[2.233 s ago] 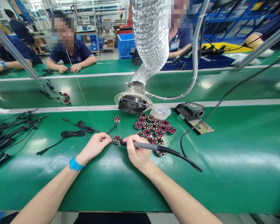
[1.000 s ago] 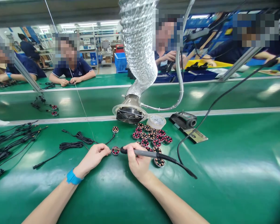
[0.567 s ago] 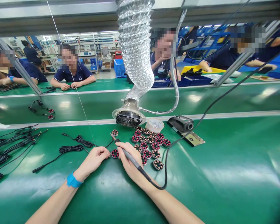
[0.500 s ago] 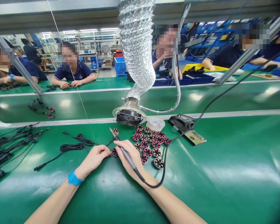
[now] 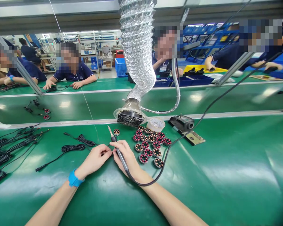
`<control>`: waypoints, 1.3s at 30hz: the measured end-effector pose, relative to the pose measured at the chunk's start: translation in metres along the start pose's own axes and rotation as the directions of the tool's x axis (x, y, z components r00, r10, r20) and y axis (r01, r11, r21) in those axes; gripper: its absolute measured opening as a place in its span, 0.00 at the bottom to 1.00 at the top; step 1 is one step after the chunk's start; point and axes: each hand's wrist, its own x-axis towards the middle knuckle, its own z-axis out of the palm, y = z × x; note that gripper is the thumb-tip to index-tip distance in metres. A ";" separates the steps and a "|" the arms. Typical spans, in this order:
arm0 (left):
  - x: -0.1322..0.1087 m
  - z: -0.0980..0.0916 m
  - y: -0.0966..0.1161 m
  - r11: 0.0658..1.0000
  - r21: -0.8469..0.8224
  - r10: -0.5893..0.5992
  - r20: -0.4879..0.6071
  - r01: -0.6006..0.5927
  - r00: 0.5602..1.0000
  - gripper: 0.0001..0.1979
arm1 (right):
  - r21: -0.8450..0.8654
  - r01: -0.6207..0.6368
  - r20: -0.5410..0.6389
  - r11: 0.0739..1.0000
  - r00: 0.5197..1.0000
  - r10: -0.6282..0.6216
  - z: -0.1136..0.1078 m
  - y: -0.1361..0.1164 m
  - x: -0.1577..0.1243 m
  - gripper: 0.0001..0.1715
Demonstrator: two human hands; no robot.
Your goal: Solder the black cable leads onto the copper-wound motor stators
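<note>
My right hand [image 5: 127, 158] is closed around the grey handle of a soldering iron [image 5: 122, 159], its tip pointing up and away from me. Beside it, my left hand [image 5: 99, 157], with a blue band at the wrist, pinches the end of a black cable [image 5: 72, 147] that runs from a coil into the hand. The two hands' fingertips nearly meet, and they hide most of what lies between them. Just beyond the iron sits one small round copper-wound coil [image 5: 116, 132]. Several more round wound coils [image 5: 145, 145], red and copper coloured, lie right of my right hand.
A foil exhaust duct [image 5: 138, 56] with a fan [image 5: 130, 118] hangs over the green bench [image 5: 217, 182]. Behind the coils are a tape roll [image 5: 156, 124] and an iron stand [image 5: 185, 124]. Black cables [image 5: 11, 144] lie left. Co-workers sit opposite. The iron's cord crosses the right side.
My right hand has shifted slightly left with the soldering iron, which now points more upright. The coil seen between my hands is now hidden. A co-worker opposite has spread their hands apart.
</note>
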 end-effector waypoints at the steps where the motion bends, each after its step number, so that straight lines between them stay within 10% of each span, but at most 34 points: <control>1: -0.001 -0.001 0.000 1.000 0.015 0.001 0.011 -0.001 1.000 0.14 | 0.003 -0.006 -0.016 1.000 1.000 0.006 0.000 0.000 -0.001 0.27; 18: 0.002 0.001 -0.003 0.970 -0.217 -0.077 0.139 0.106 0.987 0.17 | -0.083 0.003 0.084 0.997 0.996 0.004 0.000 -0.003 -0.013 0.30; 28: 0.002 0.002 0.001 0.979 -0.159 -0.112 0.100 0.127 0.989 0.15 | 0.026 -0.214 -0.228 0.977 0.950 0.214 -0.040 -0.031 0.005 0.09; 39: 0.001 0.007 -0.011 0.991 -0.115 -0.060 0.046 0.065 0.997 0.12 | -0.170 -0.149 -0.323 0.974 0.943 0.088 -0.039 -0.031 -0.042 0.16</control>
